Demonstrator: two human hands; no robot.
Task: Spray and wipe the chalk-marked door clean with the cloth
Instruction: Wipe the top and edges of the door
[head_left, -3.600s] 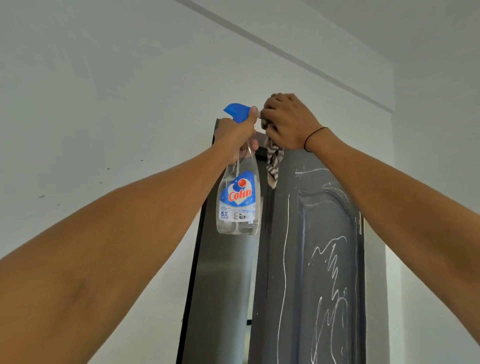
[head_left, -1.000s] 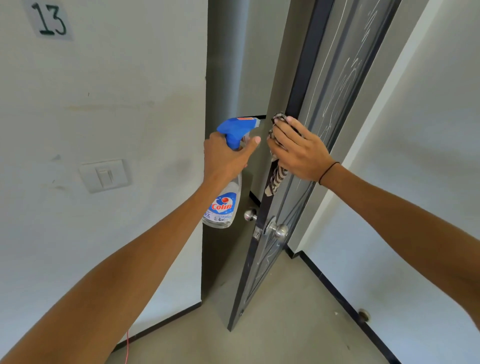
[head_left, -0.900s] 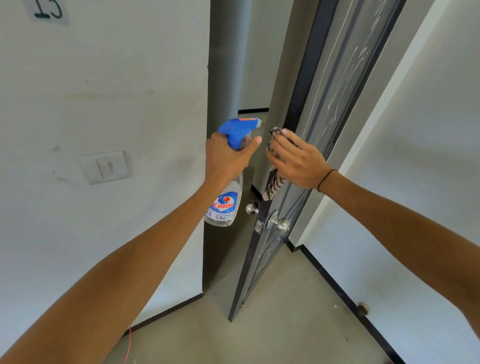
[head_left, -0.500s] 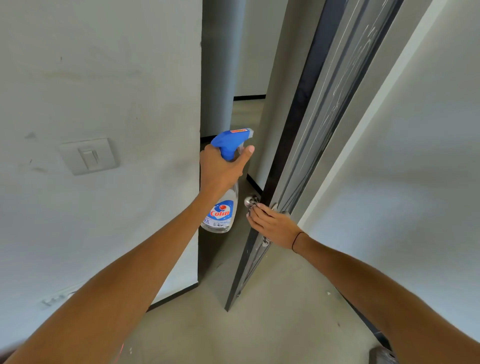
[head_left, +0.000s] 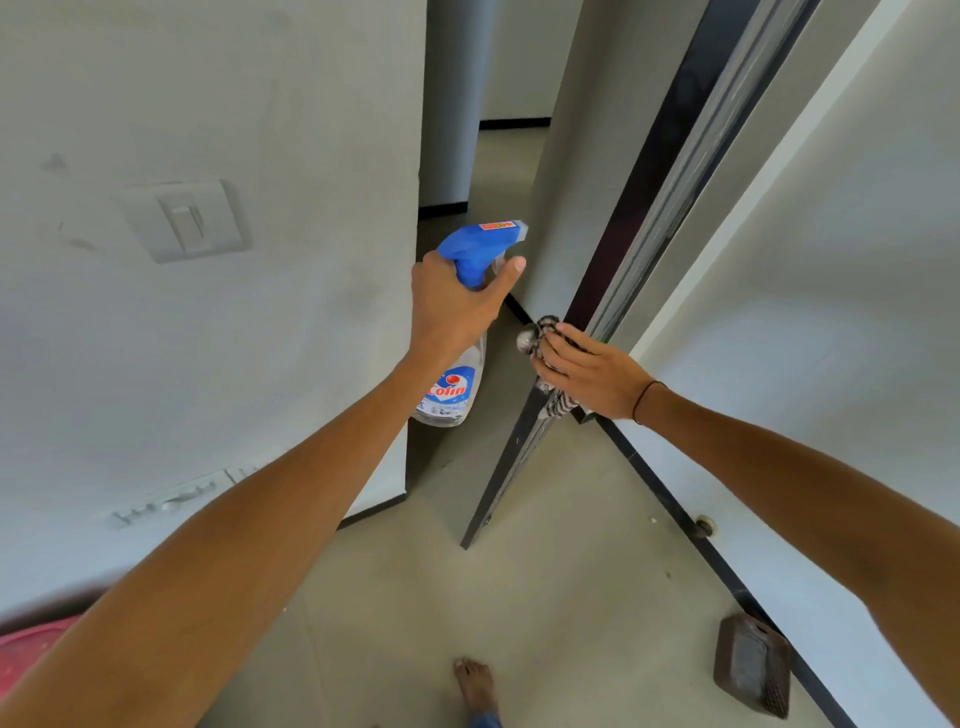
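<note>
Down at the doorknob now, our right hand has slid the cloth it's pressing down the door edge, left hand gripping the spray bottle, so lower door's next.

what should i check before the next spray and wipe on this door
1. Spray bottle held firmly in the left hand: ok.
2. Nozzle aimed at the door: ok, it points roughly toward the door edge.
3. Cloth under the right hand: ok, pressed against the door near the knob.
4. Chalk marks left on the door face: cannot tell, the face is seen at too steep an angle.
5. Liquid left in the bottle: cannot tell.
6. Footing: ok, the bare foot stands on open floor, away from the brown object.
</note>
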